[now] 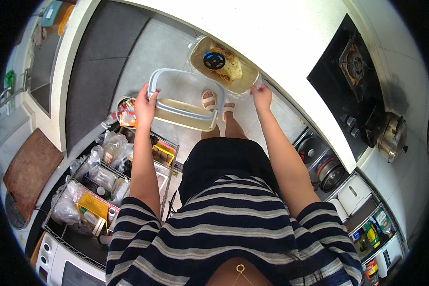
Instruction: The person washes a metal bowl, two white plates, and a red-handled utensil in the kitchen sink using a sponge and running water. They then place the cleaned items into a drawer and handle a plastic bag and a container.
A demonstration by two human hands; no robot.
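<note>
My left hand [146, 106] grips the side of a grey plastic bin rim [217, 85] with a cream lower band or handle. The floor and a sandal show through its opening. My right hand [261, 97] pinches the clear plastic liner at the near right edge of a cream waste bin [248, 75] that stands against the white counter. Inside the bin lie yellowish food scraps [233, 67] and a round black slotted plastic piece [214, 60]. The detached rim is just in front of the bin, above my feet.
A small bin of wrappers [127, 111] stands at the left, beside a wire rack [105, 168] with plastic bags and baskets. On the right are a gas hob [354, 64], a steel pot [391, 137] and a lower shelf holding pot lids [330, 175]. A white counter [271, 28] runs across the top.
</note>
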